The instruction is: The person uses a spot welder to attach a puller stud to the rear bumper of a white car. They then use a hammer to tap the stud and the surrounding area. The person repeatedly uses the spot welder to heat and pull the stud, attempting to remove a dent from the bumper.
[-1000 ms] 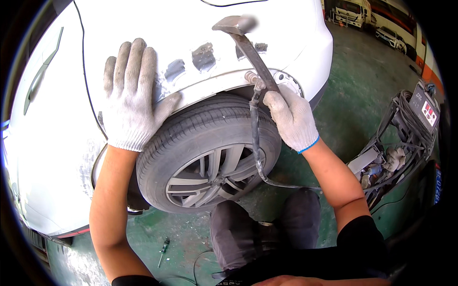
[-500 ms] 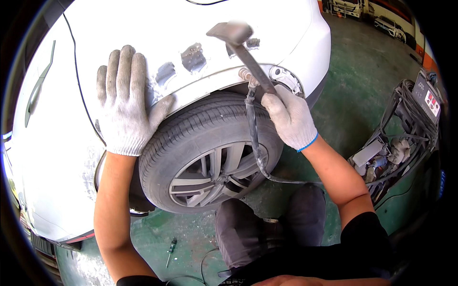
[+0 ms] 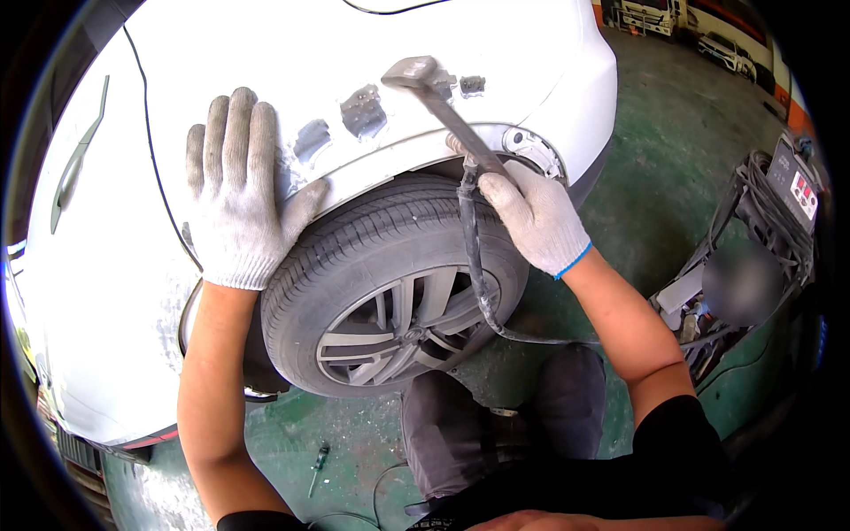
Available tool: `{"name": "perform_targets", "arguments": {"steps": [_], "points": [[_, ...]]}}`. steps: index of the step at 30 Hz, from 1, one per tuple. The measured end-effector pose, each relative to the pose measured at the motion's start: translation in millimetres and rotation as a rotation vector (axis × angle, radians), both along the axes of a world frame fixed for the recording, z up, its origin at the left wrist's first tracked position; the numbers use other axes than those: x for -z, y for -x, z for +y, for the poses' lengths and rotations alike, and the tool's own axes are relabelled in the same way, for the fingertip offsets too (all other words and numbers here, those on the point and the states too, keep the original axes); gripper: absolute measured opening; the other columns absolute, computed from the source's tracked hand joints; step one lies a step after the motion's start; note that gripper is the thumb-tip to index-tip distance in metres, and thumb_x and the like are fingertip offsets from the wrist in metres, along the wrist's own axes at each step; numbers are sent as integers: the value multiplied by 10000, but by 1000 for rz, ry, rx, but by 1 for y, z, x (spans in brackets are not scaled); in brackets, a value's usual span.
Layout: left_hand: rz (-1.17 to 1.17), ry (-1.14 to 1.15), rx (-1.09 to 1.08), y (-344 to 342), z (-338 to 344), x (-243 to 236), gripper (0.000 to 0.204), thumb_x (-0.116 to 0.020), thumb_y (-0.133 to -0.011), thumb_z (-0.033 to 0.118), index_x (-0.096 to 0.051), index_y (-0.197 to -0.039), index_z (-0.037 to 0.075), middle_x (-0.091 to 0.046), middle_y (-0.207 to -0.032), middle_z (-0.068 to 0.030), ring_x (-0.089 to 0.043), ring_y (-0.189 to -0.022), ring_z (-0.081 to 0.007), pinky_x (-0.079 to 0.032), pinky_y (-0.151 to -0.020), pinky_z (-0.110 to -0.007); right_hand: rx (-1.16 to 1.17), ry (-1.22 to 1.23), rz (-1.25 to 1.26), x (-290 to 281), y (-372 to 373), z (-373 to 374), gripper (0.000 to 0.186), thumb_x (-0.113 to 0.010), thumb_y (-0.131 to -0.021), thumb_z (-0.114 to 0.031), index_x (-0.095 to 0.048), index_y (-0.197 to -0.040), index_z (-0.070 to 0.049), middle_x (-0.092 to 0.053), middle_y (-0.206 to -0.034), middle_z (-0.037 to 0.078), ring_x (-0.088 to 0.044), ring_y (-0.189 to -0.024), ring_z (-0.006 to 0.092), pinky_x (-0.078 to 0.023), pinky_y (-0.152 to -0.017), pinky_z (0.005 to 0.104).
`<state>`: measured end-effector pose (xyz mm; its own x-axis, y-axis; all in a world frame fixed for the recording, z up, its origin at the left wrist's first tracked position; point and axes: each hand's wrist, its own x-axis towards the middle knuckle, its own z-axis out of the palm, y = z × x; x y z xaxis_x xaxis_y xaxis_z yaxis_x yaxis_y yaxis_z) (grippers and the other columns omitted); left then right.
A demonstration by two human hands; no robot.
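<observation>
My left hand (image 3: 237, 199), in a grey-white knit glove, lies flat on the white car's rear side panel (image 3: 336, 53), fingers straight and slightly spread, thumb along the wheel-arch edge. Gloved too, my right hand (image 3: 536, 217) is closed round the handle of a body hammer (image 3: 459, 124). Its metal head lies over the panel just above the arch; I cannot tell whether it touches. Beside the head are bare grey patches (image 3: 363, 111) with small marks. A clamp with a cable (image 3: 471, 234) is fixed at the arch edge, near my right hand.
Below the arch is the car's wheel (image 3: 403, 305). A cart (image 3: 682, 296) with coiled cables and a grey machine (image 3: 792, 181) stands at the right. On the green floor lies a screwdriver (image 3: 319, 467). A thin black cable (image 3: 150, 133) crosses the car body.
The hammer head has come down and a little left toward the panel, with my right hand still round the handle. My left hand stays flat in its place.
</observation>
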<state>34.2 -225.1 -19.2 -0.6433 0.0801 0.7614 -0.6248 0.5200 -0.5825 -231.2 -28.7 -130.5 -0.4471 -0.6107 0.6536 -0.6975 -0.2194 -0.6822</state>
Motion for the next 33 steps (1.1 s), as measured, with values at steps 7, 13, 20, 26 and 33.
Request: {"name": "perform_targets", "arguments": {"steps": [7,13,20,26,33], "points": [[-7,-21,24,0,4,-2,967,-775,-919,578,-436,-1623,9,-408,-1705,-220,-322,-1626,-384,-217,-1339,-574,39,-27,68,-5,0,-3,514,-590,-1102,-495,-729,-1033,-5,-654,-783,222,-664,-739,380,-524,-712,445],[6,-12,36,22,7,-21,1096,-762,-879,696,-416,-1620,-34,-409,-1687,-274,-320,-1623,-416,-211,-1342,-576,43,-13,81,-13,-3,-13,591,-569,-1089,-550,-721,-1017,16,-659,-810,249,-663,-789,423,-528,-758,464],[13,-58,-40,82,11,-33,1247,-614,-890,868,-276,-1690,-27,-245,-1779,-245,-168,-1678,-372,-109,-1373,-516,2,9,-71,-16,-9,-10,571,-577,-1107,-509,-709,-1014,38,-652,-778,188,-669,-765,297,-527,-741,429],[-62,-61,53,131,28,-15,1227,-615,-884,851,-318,-1669,-45,-275,-1757,-262,-182,-1671,-364,-97,-1373,-526,-23,96,-416,-5,-9,1,550,-561,-1132,-485,-679,-964,25,-545,-703,26,-521,-658,103,-442,-608,303],[-202,-101,317,108,27,3,1139,-819,-809,659,-416,-1610,-45,-384,-1708,-219,-302,-1626,-367,-196,-1367,-517,-68,106,-306,-11,-15,3,525,-504,-1132,-526,-639,-1003,-34,-474,-668,-20,-418,-557,57,-335,-474,253]]}}
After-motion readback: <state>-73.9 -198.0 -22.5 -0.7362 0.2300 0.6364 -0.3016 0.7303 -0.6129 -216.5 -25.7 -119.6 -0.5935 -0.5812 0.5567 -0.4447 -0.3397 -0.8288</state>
